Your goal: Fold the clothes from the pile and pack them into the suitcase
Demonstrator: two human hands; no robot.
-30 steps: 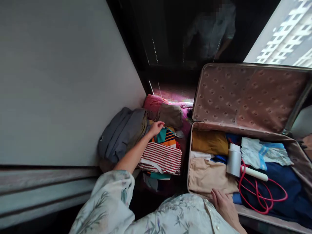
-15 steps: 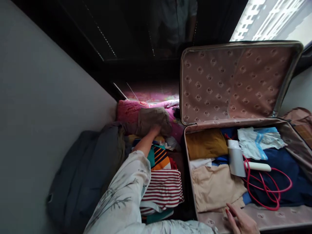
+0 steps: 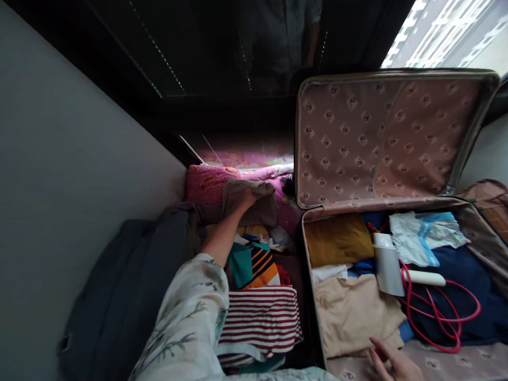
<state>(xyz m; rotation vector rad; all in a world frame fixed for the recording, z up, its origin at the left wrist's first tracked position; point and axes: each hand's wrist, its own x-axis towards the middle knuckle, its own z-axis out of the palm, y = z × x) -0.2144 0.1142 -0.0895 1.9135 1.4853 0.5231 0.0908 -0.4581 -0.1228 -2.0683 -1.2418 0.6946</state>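
My left hand (image 3: 249, 196) reaches to the far end of the clothes pile and grips the upper edge of a folded taupe garment (image 3: 257, 213); its fingertips are hidden in the cloth. Nearer to me lie a teal, orange and black garment (image 3: 254, 264) and a red-and-white striped garment (image 3: 262, 316). My right hand (image 3: 392, 360) is low in the open suitcase (image 3: 313, 317), holding nothing, with its fingers apart. It is nearest to a folded beige garment (image 3: 357, 312).
The suitcase also holds a mustard garment (image 3: 339, 235), a white-and-grey hair dryer (image 3: 389, 267) with a pink cord (image 3: 456, 320), a white-and-blue packet (image 3: 428, 233) and dark blue cloth (image 3: 476, 286). A dark grey bag (image 3: 127, 296) stands by the left wall, pink bedding (image 3: 208, 182) behind.
My left hand has moved slightly away from me, to the top edge of the taupe garment, whose edge now folds up around the fingers. My right hand has barely moved.
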